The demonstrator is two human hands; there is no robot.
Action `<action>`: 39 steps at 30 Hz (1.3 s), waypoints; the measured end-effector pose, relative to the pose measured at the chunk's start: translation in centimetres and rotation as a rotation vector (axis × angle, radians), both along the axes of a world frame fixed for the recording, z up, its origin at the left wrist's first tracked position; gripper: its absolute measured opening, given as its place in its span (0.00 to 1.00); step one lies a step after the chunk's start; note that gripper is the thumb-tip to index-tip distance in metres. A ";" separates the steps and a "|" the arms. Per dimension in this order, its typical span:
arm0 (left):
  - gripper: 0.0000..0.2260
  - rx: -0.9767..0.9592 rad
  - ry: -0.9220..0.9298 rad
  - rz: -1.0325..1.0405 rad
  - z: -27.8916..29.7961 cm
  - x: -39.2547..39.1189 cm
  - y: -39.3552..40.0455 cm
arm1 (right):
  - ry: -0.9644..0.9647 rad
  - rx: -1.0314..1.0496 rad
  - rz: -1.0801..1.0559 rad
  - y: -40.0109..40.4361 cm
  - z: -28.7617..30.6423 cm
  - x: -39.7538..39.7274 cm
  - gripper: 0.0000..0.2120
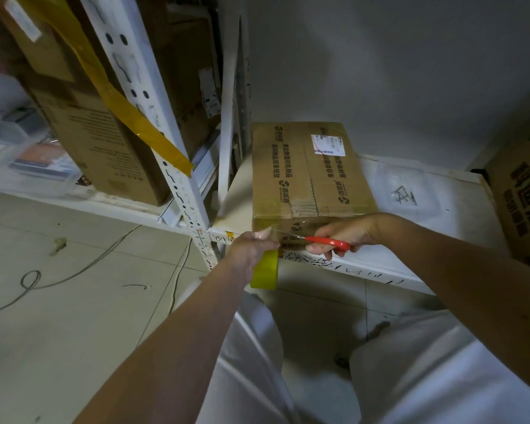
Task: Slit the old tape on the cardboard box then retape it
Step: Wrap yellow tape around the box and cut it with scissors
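A brown cardboard box with printed text and a white label lies on a white shelf board. Glossy tape runs over its top seam and down its near face. My left hand grips a yellow tape roll at the box's near left corner, with a clear strip stretched from it to the box front. My right hand holds red-handled scissors, blades pointing left against that stretched strip at the box's front face.
A white metal rack upright stands left of the box, with tall cartons and a loose yellow tape strip behind it. Another printed carton sits at the right. Cables lie on the tiled floor.
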State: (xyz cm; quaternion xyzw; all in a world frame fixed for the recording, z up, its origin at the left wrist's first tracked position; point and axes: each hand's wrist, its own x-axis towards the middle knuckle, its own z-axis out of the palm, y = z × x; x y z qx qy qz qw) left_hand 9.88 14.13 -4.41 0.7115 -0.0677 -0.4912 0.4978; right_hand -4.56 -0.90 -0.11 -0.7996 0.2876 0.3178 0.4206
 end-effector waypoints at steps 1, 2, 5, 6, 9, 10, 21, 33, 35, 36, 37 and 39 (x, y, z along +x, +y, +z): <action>0.13 -0.007 -0.003 0.000 -0.1 0.0 0.0 | -0.002 0.004 0.008 0.0 -0.2 0.4 0.27; 0.12 -0.012 -0.005 0.000 -0.1 0.0 -0.1 | -0.003 0.002 0.016 0.0 -0.2 0.7 0.24; 0.12 -0.016 -0.011 0.006 -0.3 0.0 -0.2 | -0.035 0.024 0.011 0.1 -0.7 1.4 0.28; 0.12 -0.012 -0.017 0.004 -0.5 0.1 -0.2 | -0.047 0.028 0.011 0.1 -0.8 1.6 0.30; 0.12 -0.007 -0.013 0.002 -0.7 0.1 -0.2 | -0.087 0.041 0.015 -0.1 -1.1 1.8 0.31; 0.12 -0.009 -0.015 0.000 -0.8 0.2 -0.2 | -0.100 0.042 0.009 -0.2 -1.2 1.8 0.29; 0.11 -0.002 -0.072 -0.021 -0.9 0.3 -0.4 | -0.232 -0.222 -0.043 0.4 -2.2 1.1 0.26; 0.15 0.087 -0.279 -0.032 -1.0 0.0 -0.7 | 0.207 -0.253 0.039 -2.3 -0.7 -6.5 0.16; 0.14 0.155 -0.342 -0.073 -1.7 0.0 -0.2 | 0.325 -0.277 -0.058 -3.5 -0.7 -8.6 0.19; 0.14 0.164 -0.348 -0.078 -1.9 -0.3 -0.2 | 0.345 -0.311 -0.120 -4.2 -0.7 -9.9 0.20; 0.15 0.152 -0.333 -0.065 -2.4 -0.4 -0.1 | 0.347 -0.342 -0.187 -4.9 -1.1 -10.7 0.21; 0.18 0.118 -0.297 -0.049 -3.2 -0.7 -0.3 | 0.301 -0.425 -0.310 -5.7 -1.7 -12.0 0.21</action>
